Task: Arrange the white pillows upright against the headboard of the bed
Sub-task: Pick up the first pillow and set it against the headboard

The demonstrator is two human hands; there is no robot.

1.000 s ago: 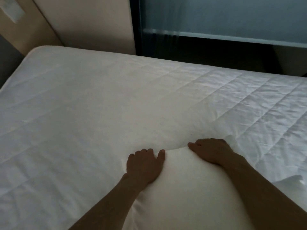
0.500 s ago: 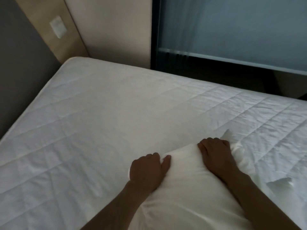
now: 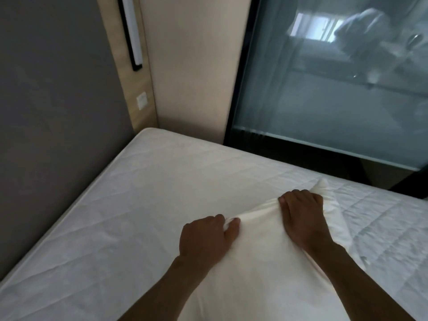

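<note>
I have both hands closed on the pillow's [image 3: 261, 269] far edge, left hand [image 3: 205, 242] pinching a bunched corner, right hand [image 3: 302, 218] gripping the other, so I can carry it from mid-bed [image 3: 143, 205] to the grey headboard [image 3: 53, 112].

Two bare forearms — left hand [image 3: 203, 239], right hand [image 3: 303, 218] — no sleeves.

Left hand [image 3: 205, 238] fisted, thumb pinching at one o'clock; right hand [image 3: 302, 218] curled knuckles-up, both forearms extended.
</note>
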